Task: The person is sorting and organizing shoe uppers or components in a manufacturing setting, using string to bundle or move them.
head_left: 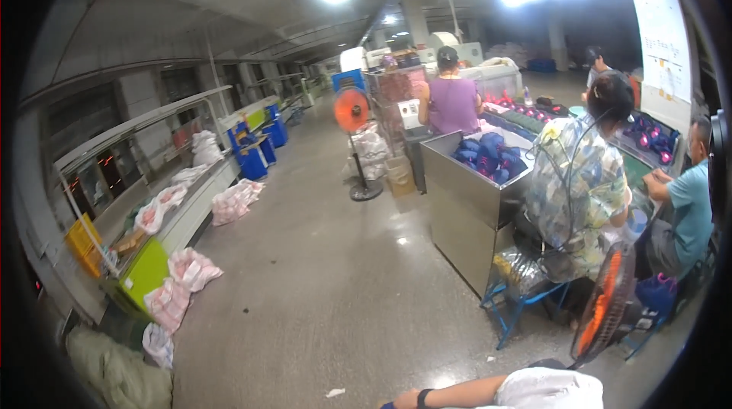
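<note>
At the lower edge, right of the middle, my right forearm reaches in from the right, with a loose white sleeve (550,389) and a black band (424,397) at the wrist. Only a sliver of my right hand (406,400) shows, since the frame's edge cuts it off. A bit of dark blue material (387,405) shows against it; its kind and how it is held are hidden. My left hand is out of view. Nearest to my right arm stands a black fan with orange blades (608,298).
A metal bin (465,218) holds dark blue shoe-like pieces (492,156). Several people sit or stand around work tables at right. An orange standing fan (351,110) is ahead on the grey floor (305,287). Pink-and-white sacks (168,304) line the bench at left.
</note>
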{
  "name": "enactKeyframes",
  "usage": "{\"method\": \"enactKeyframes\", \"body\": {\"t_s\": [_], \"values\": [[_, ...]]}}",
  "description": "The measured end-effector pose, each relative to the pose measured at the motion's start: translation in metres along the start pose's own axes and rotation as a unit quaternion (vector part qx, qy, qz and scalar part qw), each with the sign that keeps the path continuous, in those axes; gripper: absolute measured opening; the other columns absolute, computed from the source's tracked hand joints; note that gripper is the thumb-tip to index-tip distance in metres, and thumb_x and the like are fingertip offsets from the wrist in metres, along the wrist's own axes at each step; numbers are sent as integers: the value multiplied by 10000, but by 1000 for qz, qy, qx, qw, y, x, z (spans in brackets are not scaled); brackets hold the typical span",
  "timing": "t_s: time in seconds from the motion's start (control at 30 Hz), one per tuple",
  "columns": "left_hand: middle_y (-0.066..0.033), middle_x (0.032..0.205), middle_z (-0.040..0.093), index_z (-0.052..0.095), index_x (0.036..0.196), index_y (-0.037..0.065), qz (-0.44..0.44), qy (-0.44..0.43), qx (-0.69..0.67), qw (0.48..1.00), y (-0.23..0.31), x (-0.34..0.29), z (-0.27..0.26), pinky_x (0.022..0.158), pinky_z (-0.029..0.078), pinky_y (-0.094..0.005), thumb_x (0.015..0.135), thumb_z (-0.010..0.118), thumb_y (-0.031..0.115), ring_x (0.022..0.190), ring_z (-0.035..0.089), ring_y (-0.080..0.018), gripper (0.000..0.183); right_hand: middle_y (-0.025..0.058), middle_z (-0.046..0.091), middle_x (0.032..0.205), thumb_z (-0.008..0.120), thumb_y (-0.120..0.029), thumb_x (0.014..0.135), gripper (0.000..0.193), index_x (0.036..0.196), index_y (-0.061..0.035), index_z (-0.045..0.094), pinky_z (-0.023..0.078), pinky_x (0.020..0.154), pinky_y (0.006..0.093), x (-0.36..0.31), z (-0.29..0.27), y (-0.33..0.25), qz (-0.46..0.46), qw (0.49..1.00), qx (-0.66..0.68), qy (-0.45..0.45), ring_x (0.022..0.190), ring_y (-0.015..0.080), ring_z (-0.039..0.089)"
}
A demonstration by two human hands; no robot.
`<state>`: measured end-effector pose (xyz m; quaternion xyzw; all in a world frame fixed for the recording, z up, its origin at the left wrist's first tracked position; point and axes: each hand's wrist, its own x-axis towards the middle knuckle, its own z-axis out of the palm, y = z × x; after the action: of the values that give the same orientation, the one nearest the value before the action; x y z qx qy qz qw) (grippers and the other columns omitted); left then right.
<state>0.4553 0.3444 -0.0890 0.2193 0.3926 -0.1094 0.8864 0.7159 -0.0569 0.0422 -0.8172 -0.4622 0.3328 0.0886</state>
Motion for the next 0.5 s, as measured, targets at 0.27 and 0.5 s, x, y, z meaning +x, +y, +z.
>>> {"method": "enactKeyframes", "body": {"t_s": [0.27,0.5], "values": [[-72,813,573,500,939,90,37,-3,188,982,101,200,260,378,394,-235,857,457,197,613,560,-165,141,141,646,763,495,-318,799,304,809,-55,648,478,648,417,44,-110,138,155,984,67,62,730,309,623],[26,578,461,525,770,134,164,-157,474,851,128,326,622,345,307,-197,824,484,208,424,393,-63,101,186,604,705,514,-303,725,293,707,-39,638,460,625,420,5,-181,302,232,860,293,348,670,341,589]]}}
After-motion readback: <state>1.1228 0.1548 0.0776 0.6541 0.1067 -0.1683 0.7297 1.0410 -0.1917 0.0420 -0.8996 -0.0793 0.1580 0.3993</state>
